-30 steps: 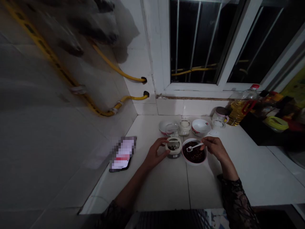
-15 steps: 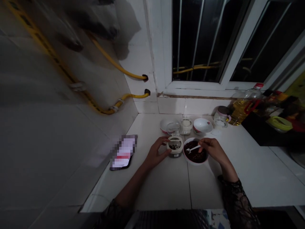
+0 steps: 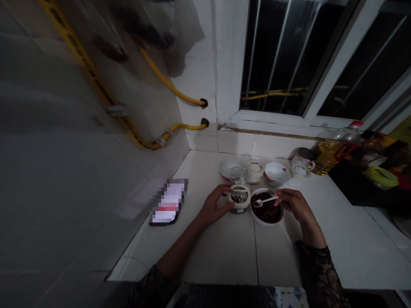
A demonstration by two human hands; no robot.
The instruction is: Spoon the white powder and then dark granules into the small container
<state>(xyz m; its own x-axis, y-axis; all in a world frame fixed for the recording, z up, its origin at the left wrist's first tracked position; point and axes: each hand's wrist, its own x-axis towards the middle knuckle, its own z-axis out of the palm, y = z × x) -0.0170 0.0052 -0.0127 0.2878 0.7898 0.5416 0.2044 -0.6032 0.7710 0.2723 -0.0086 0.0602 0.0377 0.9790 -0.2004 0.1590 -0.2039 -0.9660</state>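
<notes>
My left hand (image 3: 215, 206) is closed around the left side of a small clear jar (image 3: 239, 199) with a white rim and a bar across its mouth. Small dark bits lie inside the jar. Between thumb and fingers, my right hand (image 3: 294, 205) pinches a small white spoon (image 3: 266, 201). The spoon's bowl is over a white bowl (image 3: 267, 223) with a pink rim, which stands just right of the jar. Dark red, chunky sauce (image 3: 271, 213) fills much of that bowl.
Behind are a bowl (image 3: 224, 171), a jar of white grains (image 3: 255, 172), a flower-patterned bowl (image 3: 276, 173) and a lidded jar (image 3: 302, 159). An oil bottle (image 3: 329, 152) stands right, beside a dark tray (image 3: 349, 182). A phone (image 3: 168, 203) leans at the left wall.
The view has shifted, so everything sits slightly more to the right. The spoon has turned a little and its bowl has come up slightly, now showing dark red in it. Both grips are unchanged.
</notes>
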